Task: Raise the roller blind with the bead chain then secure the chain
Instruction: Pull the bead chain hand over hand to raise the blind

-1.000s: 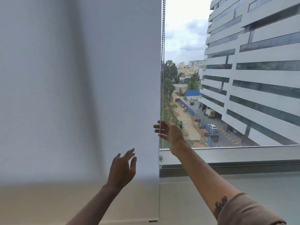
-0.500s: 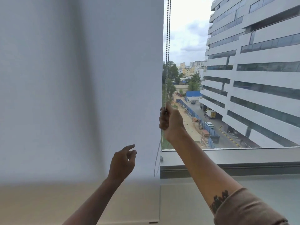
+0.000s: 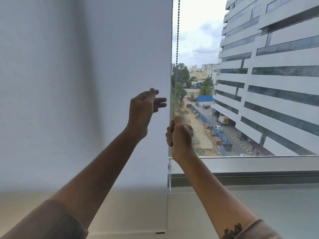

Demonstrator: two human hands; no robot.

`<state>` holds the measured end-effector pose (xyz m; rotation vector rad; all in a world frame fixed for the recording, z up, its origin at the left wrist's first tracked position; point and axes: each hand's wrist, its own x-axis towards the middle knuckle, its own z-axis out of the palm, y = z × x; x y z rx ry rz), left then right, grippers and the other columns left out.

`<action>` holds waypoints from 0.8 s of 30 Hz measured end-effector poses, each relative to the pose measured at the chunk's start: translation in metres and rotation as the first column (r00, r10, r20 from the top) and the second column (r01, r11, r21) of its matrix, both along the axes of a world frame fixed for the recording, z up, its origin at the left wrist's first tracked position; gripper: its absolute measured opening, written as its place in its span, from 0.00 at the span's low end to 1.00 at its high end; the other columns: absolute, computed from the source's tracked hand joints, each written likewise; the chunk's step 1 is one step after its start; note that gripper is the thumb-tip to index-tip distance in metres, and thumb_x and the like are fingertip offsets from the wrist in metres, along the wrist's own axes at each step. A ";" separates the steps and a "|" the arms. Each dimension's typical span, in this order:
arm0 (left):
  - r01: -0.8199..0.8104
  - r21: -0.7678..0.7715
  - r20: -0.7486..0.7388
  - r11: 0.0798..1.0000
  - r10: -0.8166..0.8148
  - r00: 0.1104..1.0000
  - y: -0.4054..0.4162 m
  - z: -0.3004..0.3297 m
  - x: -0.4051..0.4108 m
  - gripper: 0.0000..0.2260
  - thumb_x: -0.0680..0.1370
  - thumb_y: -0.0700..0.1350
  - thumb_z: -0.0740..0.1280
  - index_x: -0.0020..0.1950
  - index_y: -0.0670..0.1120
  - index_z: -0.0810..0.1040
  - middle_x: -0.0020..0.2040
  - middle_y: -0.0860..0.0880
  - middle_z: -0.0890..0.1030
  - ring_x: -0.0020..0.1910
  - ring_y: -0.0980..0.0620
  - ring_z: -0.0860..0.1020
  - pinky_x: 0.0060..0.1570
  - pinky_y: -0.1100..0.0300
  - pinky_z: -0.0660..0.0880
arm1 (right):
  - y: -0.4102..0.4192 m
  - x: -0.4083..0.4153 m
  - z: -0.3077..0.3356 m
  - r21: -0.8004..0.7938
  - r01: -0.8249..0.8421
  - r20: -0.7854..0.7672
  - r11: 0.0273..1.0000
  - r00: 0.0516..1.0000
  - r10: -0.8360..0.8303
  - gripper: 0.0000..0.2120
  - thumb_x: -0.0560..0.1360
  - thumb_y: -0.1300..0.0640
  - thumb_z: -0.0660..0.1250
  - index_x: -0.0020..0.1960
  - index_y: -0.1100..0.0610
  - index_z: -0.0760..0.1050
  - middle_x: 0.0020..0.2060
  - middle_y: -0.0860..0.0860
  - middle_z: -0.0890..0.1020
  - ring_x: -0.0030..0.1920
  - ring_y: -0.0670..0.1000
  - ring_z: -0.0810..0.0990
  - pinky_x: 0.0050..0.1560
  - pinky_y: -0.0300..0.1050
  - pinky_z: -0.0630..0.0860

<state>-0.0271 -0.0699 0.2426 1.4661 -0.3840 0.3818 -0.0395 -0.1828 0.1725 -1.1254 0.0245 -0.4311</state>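
Gripping bead chain point(image 3: 177, 31) in closed right hand point(image 3: 181, 135) beside lowered roller blind point(image 3: 103, 66), left hand point(image 3: 143, 109) open, empty; likely light, limp, slippery, so taking one strand only, fist-wrapped.

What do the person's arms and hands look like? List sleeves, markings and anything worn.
Both forearms are bare. Tan sleeves are pushed up near the elbows: left sleeve, right sleeve. A dark tattoo sits on the right forearm just above the cuff. The left hand and right hand show no gloves, rings or watch.
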 end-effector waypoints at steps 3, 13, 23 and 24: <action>0.105 -0.063 -0.039 0.993 -0.107 0.993 -0.012 0.046 -0.003 0.21 0.90 0.55 0.56 0.67 0.43 0.82 0.54 0.44 0.91 0.53 0.48 0.90 0.63 0.47 0.83 | 0.004 -0.003 -0.001 -0.008 -0.001 -0.008 1.000 1.000 0.001 0.27 0.87 0.54 0.58 0.28 0.49 0.63 0.21 0.48 0.62 0.20 0.47 0.55 0.29 0.48 0.47; 0.297 -0.097 -0.083 0.950 -0.305 0.949 -0.037 0.129 -0.027 0.30 0.88 0.64 0.53 0.72 0.41 0.76 0.55 0.40 0.90 0.54 0.42 0.90 0.52 0.50 0.85 | 0.003 -0.010 -0.015 -0.057 -0.001 -0.029 0.998 1.000 0.000 0.23 0.82 0.60 0.58 0.30 0.50 0.60 0.25 0.51 0.59 0.21 0.47 0.54 0.29 0.47 0.46; 0.234 -0.132 -0.192 0.963 -0.257 0.947 -0.050 0.112 -0.027 0.32 0.84 0.71 0.54 0.36 0.47 0.77 0.25 0.54 0.66 0.24 0.54 0.57 0.24 0.62 0.56 | -0.002 -0.013 -0.067 -0.090 -0.042 -0.119 0.995 0.992 0.031 0.28 0.86 0.57 0.59 0.28 0.47 0.57 0.24 0.50 0.57 0.21 0.48 0.52 0.30 0.46 0.45; 0.210 -0.146 -0.180 0.967 -0.235 0.955 -0.052 0.107 -0.027 0.33 0.84 0.71 0.54 0.29 0.50 0.70 0.24 0.54 0.63 0.23 0.54 0.56 0.22 0.61 0.56 | -0.002 -0.014 -0.070 -0.102 -0.043 -0.123 0.994 0.992 0.030 0.28 0.86 0.57 0.59 0.28 0.47 0.57 0.24 0.49 0.57 0.21 0.48 0.52 0.30 0.47 0.45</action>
